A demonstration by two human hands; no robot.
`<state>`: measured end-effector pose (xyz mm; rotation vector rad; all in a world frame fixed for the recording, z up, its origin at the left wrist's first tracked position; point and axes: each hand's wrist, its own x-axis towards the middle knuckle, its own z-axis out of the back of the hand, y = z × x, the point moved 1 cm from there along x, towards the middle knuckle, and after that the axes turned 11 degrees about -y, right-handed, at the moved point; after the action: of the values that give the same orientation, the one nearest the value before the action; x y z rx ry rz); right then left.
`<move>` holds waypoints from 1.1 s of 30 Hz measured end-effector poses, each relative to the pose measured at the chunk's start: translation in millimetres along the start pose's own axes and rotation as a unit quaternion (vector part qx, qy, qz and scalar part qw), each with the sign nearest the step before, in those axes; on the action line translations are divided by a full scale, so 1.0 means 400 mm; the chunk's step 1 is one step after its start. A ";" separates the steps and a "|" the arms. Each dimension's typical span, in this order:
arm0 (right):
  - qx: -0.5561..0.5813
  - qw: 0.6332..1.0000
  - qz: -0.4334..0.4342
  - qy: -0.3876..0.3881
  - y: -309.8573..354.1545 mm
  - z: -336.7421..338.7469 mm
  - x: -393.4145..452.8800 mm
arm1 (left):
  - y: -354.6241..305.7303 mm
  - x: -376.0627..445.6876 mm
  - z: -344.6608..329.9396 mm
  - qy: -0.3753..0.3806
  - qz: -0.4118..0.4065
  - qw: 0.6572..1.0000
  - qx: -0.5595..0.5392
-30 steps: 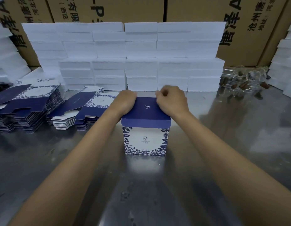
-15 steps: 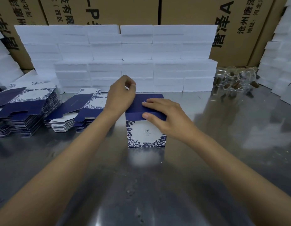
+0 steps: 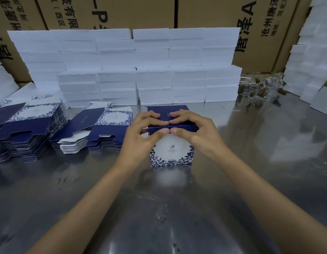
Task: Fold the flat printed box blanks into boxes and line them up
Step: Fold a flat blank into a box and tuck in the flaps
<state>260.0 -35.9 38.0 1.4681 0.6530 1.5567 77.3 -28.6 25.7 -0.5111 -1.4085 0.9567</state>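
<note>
A folded box (image 3: pixel 171 153), white with blue leaf print and a dark blue lid, stands upright on the metal table (image 3: pixel 159 208) in the middle. My left hand (image 3: pixel 140 132) and my right hand (image 3: pixel 197 131) pinch the lid's front edge, fingers on top and thumbs under the front lip, fingertips meeting at the centre. Two stacks of flat printed blanks lie to the left: a nearer stack (image 3: pixel 96 131) beside the box and a bigger stack (image 3: pixel 25 131) at the far left.
A wall of white foam blocks (image 3: pixel 133 66) stands behind the box, with brown cartons (image 3: pixel 210 13) behind it. More white blocks (image 3: pixel 311 57) rise at the right. Small glass bottles with corks (image 3: pixel 259 87) lie at the back right.
Both hands came from the lid's back edge to its front edge. The left hand, lifted half a second ago, now pinches the lid beside the right hand. The lid lies closed.
</note>
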 end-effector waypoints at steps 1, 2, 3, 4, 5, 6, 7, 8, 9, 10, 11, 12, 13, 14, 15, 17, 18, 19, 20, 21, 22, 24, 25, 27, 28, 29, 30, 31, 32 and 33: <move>0.002 1.000 0.004 -0.014 -0.001 -0.006 -0.002 | 0.002 0.001 -0.003 -0.013 0.003 1.000 -0.009; 0.001 1.000 0.006 -0.024 -0.001 -0.010 -0.001 | 0.004 0.003 -0.006 -0.019 0.007 1.000 -0.016; -0.003 1.000 0.004 -0.026 0.000 -0.010 0.000 | 0.006 0.005 -0.006 -0.017 0.010 1.000 -0.020; -0.008 1.000 0.000 -0.021 0.002 -0.006 0.002 | 0.007 0.008 -0.003 -0.005 0.015 1.000 -0.023; -0.013 1.000 -0.009 -0.010 0.002 0.003 0.005 | 0.009 0.012 0.005 0.013 0.019 0.999 -0.028; -0.015 1.000 -0.020 0.000 0.002 0.014 0.006 | 0.011 0.017 0.015 0.033 0.025 0.998 -0.038; -0.012 0.999 -0.032 0.005 0.000 0.025 0.006 | 0.014 0.022 0.024 0.048 0.033 0.997 -0.054; -0.005 0.999 -0.040 0.000 -0.002 0.033 0.005 | 0.018 0.025 0.030 0.055 0.043 0.995 -0.075; 0.003 0.999 -0.046 -0.011 -0.003 0.037 0.002 | 0.021 0.028 0.033 0.056 0.052 0.993 -0.094; 0.008 0.999 -0.048 -0.023 -0.005 0.037 0.000 | 0.023 0.030 0.033 0.054 0.059 0.991 -0.105; 0.007 0.998 -0.049 -0.032 -0.007 0.036 0.000 | 0.023 0.033 0.032 0.053 0.063 0.991 -0.109; 0.000 0.998 -0.048 -0.035 -0.008 0.035 0.001 | 0.022 0.036 0.031 0.058 0.067 0.990 -0.110; -0.008 0.998 -0.047 -0.029 -0.008 0.035 0.003 | 0.021 0.038 0.035 0.067 0.069 0.989 -0.111; -0.013 0.999 -0.049 -0.018 -0.007 0.039 0.005 | 0.020 0.041 0.040 0.079 0.072 0.988 -0.112; -0.014 0.999 -0.052 -0.006 -0.006 0.045 0.006 | 0.020 0.043 0.047 0.088 0.075 0.987 -0.115; -0.008 0.998 -0.060 0.004 -0.006 0.056 0.006 | 0.020 0.044 0.060 0.091 0.083 0.985 -0.119; -0.003 0.998 -0.062 0.002 -0.006 0.059 0.005 | 0.019 0.044 0.063 0.087 0.083 0.986 -0.116; 0.003 0.998 -0.065 -0.002 -0.006 0.059 0.004 | 0.017 0.044 0.064 0.084 0.080 0.987 -0.111; 0.011 0.997 -0.072 -0.005 -0.005 0.059 0.005 | 0.015 0.042 0.063 0.081 0.077 0.988 -0.108; 0.020 0.997 -0.080 -0.005 -0.002 0.058 0.005 | 0.013 0.039 0.060 0.077 0.077 0.988 -0.108; 0.024 0.996 -0.086 0.000 0.001 0.059 0.005 | 0.013 0.035 0.058 0.073 0.079 0.988 -0.108; 0.001 0.997 -0.078 0.010 0.009 0.064 0.003 | 0.017 0.027 0.056 0.066 0.083 0.989 -0.107; -0.036 0.998 -0.058 0.004 0.014 0.067 0.001 | 0.019 0.025 0.054 0.067 0.085 0.988 -0.108; -0.158 0.986 0.021 -0.041 0.021 0.066 -0.010 | 0.022 0.026 0.042 0.075 0.090 0.987 -0.111; -0.223 0.970 0.072 -0.062 0.025 0.061 -0.018 | 0.022 0.029 0.030 0.081 0.091 0.987 -0.107; -0.279 0.950 0.120 -0.071 0.029 0.052 -0.028 | 0.019 0.031 0.012 0.084 0.091 0.987 -0.103; -0.322 0.931 0.156 -0.069 0.031 0.042 -0.038 | 0.016 0.032 -0.011 0.085 0.088 0.987 -0.101; -0.354 0.916 0.178 -0.067 0.031 0.033 -0.047 | 0.011 0.032 -0.037 0.082 0.082 0.988 -0.101; -0.377 0.903 0.190 -0.073 0.031 0.032 -0.053 | 0.006 0.034 -0.066 0.076 0.078 0.989 -0.101; -0.395 0.894 0.193 -0.087 0.030 0.039 -0.054 | 0.001 0.035 -0.094 0.073 0.075 0.989 -0.101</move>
<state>270.5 -62.9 39.7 1.0993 -0.3941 1.6659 111.8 -8.6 28.4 -0.8323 -1.3553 0.8820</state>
